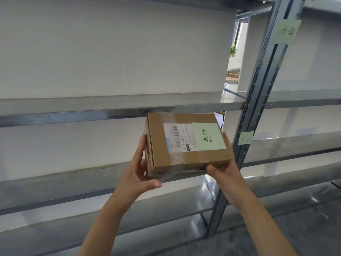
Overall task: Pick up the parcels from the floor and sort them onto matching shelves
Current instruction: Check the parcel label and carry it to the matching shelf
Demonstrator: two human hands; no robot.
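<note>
— What have your hands got?
— My left hand and right hand grip a cardboard parcel by its two ends, thumbs on its near edge.
— Where is it?
— Raised at the front of a metal shelf, its green note near the green tag on the upright.
</note>
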